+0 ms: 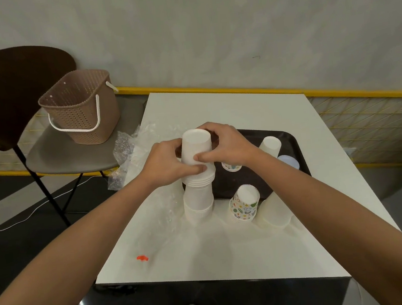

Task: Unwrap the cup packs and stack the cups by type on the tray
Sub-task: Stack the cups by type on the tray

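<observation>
Both hands grip the upper part of a tall upside-down stack of white cups [198, 202]: left hand [169, 165] and right hand [229, 147] curl round it from either side. The stack stands on the white counter [230, 253], at the near-left corner of the black tray [290, 138].

Patterned cups [245, 206] sit just right of it. Crumpled plastic wrap [139, 146] lies to the left. Beyond that, a brown basket [81, 105] rests on a chair [2, 93]. Grey wall behind.
</observation>
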Demonstrator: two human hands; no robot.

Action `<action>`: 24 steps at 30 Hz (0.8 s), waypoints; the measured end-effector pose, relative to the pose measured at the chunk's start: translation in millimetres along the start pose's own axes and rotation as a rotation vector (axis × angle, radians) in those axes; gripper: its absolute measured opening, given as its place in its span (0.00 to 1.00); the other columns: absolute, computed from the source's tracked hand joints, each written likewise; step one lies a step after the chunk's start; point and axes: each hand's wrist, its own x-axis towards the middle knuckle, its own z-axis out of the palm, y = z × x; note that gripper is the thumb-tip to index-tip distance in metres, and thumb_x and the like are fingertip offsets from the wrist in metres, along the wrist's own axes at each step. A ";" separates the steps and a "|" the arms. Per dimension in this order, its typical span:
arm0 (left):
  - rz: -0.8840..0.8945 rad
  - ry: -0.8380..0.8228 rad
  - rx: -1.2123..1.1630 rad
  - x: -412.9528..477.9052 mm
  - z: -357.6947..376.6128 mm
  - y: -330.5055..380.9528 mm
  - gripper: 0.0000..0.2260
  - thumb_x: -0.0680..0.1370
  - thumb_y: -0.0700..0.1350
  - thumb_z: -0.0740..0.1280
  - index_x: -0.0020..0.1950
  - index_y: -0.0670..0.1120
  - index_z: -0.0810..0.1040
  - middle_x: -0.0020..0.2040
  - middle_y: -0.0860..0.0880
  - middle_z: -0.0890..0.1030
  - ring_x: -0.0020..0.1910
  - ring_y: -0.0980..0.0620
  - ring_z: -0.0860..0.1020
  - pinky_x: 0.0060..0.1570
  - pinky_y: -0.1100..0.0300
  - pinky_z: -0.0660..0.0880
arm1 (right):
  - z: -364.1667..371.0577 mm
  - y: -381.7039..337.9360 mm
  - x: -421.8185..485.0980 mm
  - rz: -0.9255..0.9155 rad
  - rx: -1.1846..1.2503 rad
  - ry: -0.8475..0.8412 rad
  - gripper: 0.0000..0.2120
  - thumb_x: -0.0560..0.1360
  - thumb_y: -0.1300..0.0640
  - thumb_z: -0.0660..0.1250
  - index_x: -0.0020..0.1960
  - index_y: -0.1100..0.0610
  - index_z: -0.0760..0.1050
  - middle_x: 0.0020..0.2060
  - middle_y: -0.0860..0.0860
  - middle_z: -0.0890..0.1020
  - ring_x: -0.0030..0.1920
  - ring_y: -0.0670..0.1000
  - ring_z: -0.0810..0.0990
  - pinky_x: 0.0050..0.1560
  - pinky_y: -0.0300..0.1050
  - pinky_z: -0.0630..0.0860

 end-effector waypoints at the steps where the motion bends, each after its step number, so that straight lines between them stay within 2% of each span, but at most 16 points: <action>1: 0.003 -0.003 -0.007 4.3 -3.0 2.3 0.26 0.64 0.50 0.78 0.60 0.47 0.78 0.50 0.52 0.81 0.47 0.54 0.80 0.42 0.67 0.74 | -2.3 -1.8 3.3 0.002 0.010 0.017 0.24 0.66 0.55 0.76 0.60 0.54 0.73 0.51 0.46 0.78 0.51 0.47 0.77 0.50 0.39 0.77; 7: 0.021 -0.016 -0.038 30.9 -16.6 10.9 0.35 0.57 0.62 0.73 0.60 0.47 0.79 0.52 0.49 0.83 0.48 0.52 0.81 0.48 0.56 0.79 | -14.8 -6.1 26.8 -0.002 0.014 0.081 0.23 0.69 0.55 0.74 0.61 0.55 0.73 0.51 0.46 0.76 0.49 0.46 0.75 0.47 0.36 0.74; 10: 0.023 -0.004 -0.030 48.5 -17.4 8.0 0.29 0.63 0.55 0.78 0.61 0.46 0.78 0.54 0.48 0.82 0.49 0.51 0.80 0.49 0.57 0.78 | -18.5 -2.2 39.9 0.020 0.010 0.098 0.24 0.69 0.54 0.74 0.62 0.55 0.72 0.52 0.46 0.76 0.50 0.46 0.75 0.46 0.36 0.74; 13: 0.029 0.009 -0.026 70.0 -16.6 4.1 0.26 0.67 0.51 0.77 0.62 0.46 0.77 0.55 0.48 0.82 0.50 0.52 0.79 0.49 0.58 0.77 | -22.3 3.7 54.5 0.044 0.050 0.135 0.24 0.69 0.55 0.74 0.62 0.54 0.71 0.52 0.46 0.76 0.48 0.44 0.75 0.45 0.34 0.74; 16: 0.038 0.030 -0.014 92.5 -13.4 -1.1 0.27 0.67 0.53 0.76 0.63 0.46 0.76 0.56 0.48 0.81 0.50 0.51 0.79 0.49 0.58 0.76 | -24.4 11.6 69.3 0.069 0.074 0.176 0.25 0.69 0.56 0.74 0.63 0.53 0.71 0.52 0.45 0.76 0.47 0.42 0.75 0.45 0.31 0.73; 21: 0.028 0.048 -0.026 126.4 2.7 -16.1 0.31 0.66 0.54 0.76 0.65 0.46 0.73 0.58 0.48 0.80 0.52 0.50 0.79 0.50 0.56 0.78 | -25.1 31.0 90.5 0.119 0.060 0.209 0.28 0.69 0.55 0.74 0.66 0.52 0.68 0.57 0.46 0.76 0.53 0.45 0.75 0.45 0.28 0.71; 24: 0.004 0.037 -0.054 141.8 14.6 -25.8 0.32 0.66 0.52 0.77 0.66 0.45 0.71 0.58 0.47 0.80 0.53 0.49 0.79 0.49 0.58 0.77 | -23.6 43.3 98.3 0.153 0.054 0.222 0.29 0.69 0.56 0.74 0.67 0.52 0.68 0.61 0.48 0.76 0.54 0.45 0.74 0.49 0.33 0.72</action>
